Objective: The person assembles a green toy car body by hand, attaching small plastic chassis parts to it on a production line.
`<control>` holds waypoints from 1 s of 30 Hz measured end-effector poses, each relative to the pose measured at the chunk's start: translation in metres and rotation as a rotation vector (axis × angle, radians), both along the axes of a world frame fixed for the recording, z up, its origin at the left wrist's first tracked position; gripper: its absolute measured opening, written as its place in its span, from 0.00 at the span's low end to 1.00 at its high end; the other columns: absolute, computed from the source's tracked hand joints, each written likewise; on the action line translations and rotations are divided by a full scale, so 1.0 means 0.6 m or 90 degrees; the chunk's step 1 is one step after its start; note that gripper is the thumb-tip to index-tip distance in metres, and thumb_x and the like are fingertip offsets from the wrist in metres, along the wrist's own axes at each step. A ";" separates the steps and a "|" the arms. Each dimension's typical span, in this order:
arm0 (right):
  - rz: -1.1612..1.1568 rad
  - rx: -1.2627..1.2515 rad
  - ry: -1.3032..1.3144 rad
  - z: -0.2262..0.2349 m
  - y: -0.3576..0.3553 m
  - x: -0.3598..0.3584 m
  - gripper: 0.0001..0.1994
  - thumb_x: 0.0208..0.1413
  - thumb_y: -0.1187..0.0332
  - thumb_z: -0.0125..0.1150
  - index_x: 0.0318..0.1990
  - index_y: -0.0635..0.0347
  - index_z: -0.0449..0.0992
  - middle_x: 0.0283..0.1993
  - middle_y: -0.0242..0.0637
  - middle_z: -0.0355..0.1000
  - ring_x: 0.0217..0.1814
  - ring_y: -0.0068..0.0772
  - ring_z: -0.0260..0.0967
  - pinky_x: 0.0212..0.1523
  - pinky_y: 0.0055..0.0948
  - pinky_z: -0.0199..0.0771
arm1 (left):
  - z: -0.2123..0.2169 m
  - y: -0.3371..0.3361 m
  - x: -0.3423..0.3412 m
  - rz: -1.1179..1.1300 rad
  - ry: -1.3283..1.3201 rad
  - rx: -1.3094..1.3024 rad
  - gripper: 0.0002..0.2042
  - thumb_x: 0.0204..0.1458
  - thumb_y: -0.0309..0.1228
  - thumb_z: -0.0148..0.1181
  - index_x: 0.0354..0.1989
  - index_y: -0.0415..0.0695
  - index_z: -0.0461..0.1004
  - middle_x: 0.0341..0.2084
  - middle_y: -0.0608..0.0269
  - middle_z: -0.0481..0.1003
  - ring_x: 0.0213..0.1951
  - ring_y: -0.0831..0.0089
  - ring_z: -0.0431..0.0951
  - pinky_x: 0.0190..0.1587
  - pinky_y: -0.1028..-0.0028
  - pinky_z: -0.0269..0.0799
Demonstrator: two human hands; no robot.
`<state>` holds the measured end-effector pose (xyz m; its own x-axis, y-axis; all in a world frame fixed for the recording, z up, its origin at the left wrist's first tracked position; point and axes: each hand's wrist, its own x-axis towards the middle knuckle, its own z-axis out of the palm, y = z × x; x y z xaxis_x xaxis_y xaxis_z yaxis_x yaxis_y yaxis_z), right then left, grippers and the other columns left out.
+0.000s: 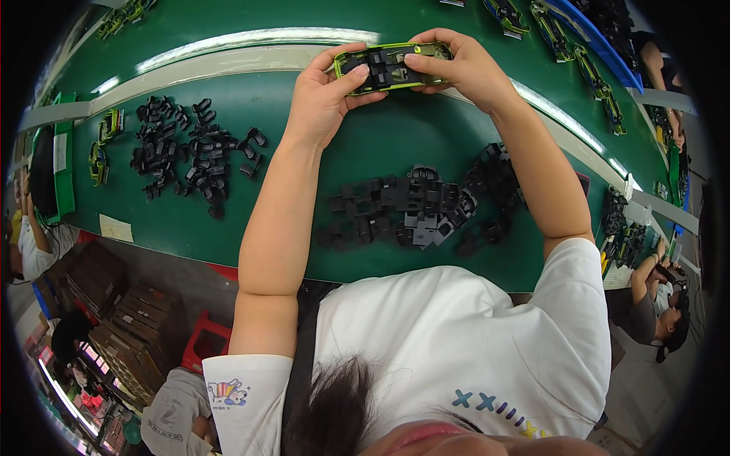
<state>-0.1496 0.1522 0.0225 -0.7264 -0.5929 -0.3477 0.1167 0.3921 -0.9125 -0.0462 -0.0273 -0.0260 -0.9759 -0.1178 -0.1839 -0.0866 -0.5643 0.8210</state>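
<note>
A lime-green toy car body (389, 68) with black seat-like parts inside is held up at the far side of the green table. My left hand (322, 99) grips its left end, thumb on a black part inside. My right hand (471, 72) is closed round the right end, with its thumb pressed on the inside. Below the left hand, to its left, lies a loose pile of small black seat-shaped parts (204, 152). Between my forearms spreads a heap of flat black plastic pieces (426, 199), partly hidden toward the right arm.
Green car bodies (111, 125) lie at the left table end; more (601, 87) line the belt beyond the pale rail (228, 67). A blue bin (601, 38) stands far right. Co-workers sit at both sides. Brown stacks (141, 330) and a red stool (207, 338) stand lower left.
</note>
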 end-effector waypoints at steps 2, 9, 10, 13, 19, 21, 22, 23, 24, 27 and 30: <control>-0.002 -0.019 -0.018 -0.002 -0.005 -0.003 0.21 0.50 0.60 0.65 0.46 0.64 0.70 0.35 0.39 0.73 0.31 0.28 0.75 0.30 0.21 0.75 | -0.001 -0.005 0.004 0.005 0.003 0.014 0.17 0.53 0.23 0.56 0.52 0.39 0.66 0.43 0.53 0.72 0.43 0.66 0.76 0.41 0.68 0.80; -0.003 0.064 0.216 0.012 -0.004 -0.029 0.25 0.50 0.59 0.65 0.50 0.68 0.68 0.43 0.48 0.71 0.41 0.34 0.73 0.35 0.26 0.75 | -0.011 0.009 -0.009 0.041 -0.002 0.096 0.17 0.49 0.21 0.59 0.49 0.37 0.67 0.41 0.53 0.70 0.41 0.63 0.76 0.38 0.66 0.82; -0.026 0.058 0.412 0.018 -0.016 -0.039 0.25 0.49 0.59 0.66 0.50 0.68 0.68 0.43 0.48 0.71 0.41 0.35 0.72 0.36 0.28 0.74 | -0.010 0.009 -0.008 0.067 -0.003 0.123 0.17 0.47 0.19 0.60 0.47 0.36 0.67 0.40 0.51 0.70 0.40 0.63 0.76 0.36 0.66 0.82; 0.153 0.026 0.632 0.087 -0.112 -0.006 0.18 0.49 0.69 0.63 0.49 0.59 0.72 0.48 0.37 0.71 0.49 0.29 0.70 0.47 0.29 0.70 | -0.009 0.012 -0.003 0.079 -0.034 0.062 0.17 0.51 0.23 0.59 0.50 0.39 0.66 0.44 0.53 0.70 0.42 0.66 0.76 0.38 0.68 0.80; 0.704 0.137 0.713 0.034 -0.289 0.169 0.14 0.44 0.74 0.62 0.42 0.59 0.75 0.44 0.36 0.70 0.47 0.45 0.68 0.45 0.39 0.70 | -0.066 0.010 -0.001 0.103 0.120 -0.013 0.20 0.48 0.24 0.64 0.50 0.39 0.65 0.34 0.54 0.76 0.30 0.75 0.78 0.30 0.73 0.76; 0.655 0.184 0.640 0.028 -0.303 0.172 0.14 0.45 0.73 0.62 0.43 0.59 0.75 0.44 0.39 0.70 0.46 0.46 0.69 0.44 0.39 0.70 | -0.062 0.015 -0.006 0.103 0.099 0.001 0.20 0.48 0.24 0.64 0.50 0.39 0.65 0.34 0.53 0.76 0.28 0.74 0.78 0.29 0.73 0.76; 0.598 0.183 0.578 0.025 -0.309 0.170 0.14 0.45 0.72 0.63 0.43 0.60 0.75 0.43 0.41 0.70 0.46 0.47 0.69 0.44 0.40 0.70 | -0.063 0.017 -0.012 0.101 0.108 0.015 0.20 0.48 0.24 0.63 0.50 0.39 0.65 0.34 0.52 0.76 0.28 0.72 0.79 0.28 0.72 0.77; 0.540 0.181 0.517 0.023 -0.312 0.170 0.15 0.45 0.71 0.64 0.43 0.61 0.76 0.42 0.43 0.71 0.45 0.48 0.70 0.44 0.40 0.70 | -0.065 0.018 -0.015 0.098 0.117 0.029 0.20 0.48 0.24 0.63 0.49 0.39 0.65 0.33 0.51 0.76 0.28 0.71 0.79 0.27 0.72 0.77; 0.542 0.185 0.518 0.019 -0.314 0.171 0.15 0.45 0.71 0.64 0.43 0.61 0.76 0.42 0.43 0.71 0.45 0.48 0.70 0.44 0.40 0.70 | -0.067 0.018 -0.017 0.099 0.119 0.032 0.20 0.48 0.24 0.63 0.49 0.39 0.65 0.33 0.51 0.76 0.28 0.71 0.79 0.27 0.72 0.77; 0.554 0.271 0.616 0.003 -0.316 0.176 0.14 0.45 0.70 0.65 0.40 0.62 0.76 0.40 0.45 0.71 0.43 0.50 0.70 0.44 0.40 0.70 | -0.038 0.015 -0.014 0.089 0.001 0.014 0.19 0.48 0.23 0.62 0.49 0.39 0.65 0.33 0.50 0.76 0.27 0.66 0.80 0.24 0.72 0.78; 0.550 0.307 0.583 -0.002 -0.307 0.176 0.12 0.44 0.70 0.65 0.39 0.62 0.77 0.37 0.44 0.72 0.42 0.51 0.71 0.43 0.41 0.71 | -0.013 0.014 -0.006 0.085 -0.058 0.071 0.18 0.49 0.22 0.61 0.49 0.40 0.65 0.34 0.48 0.75 0.26 0.63 0.81 0.22 0.72 0.78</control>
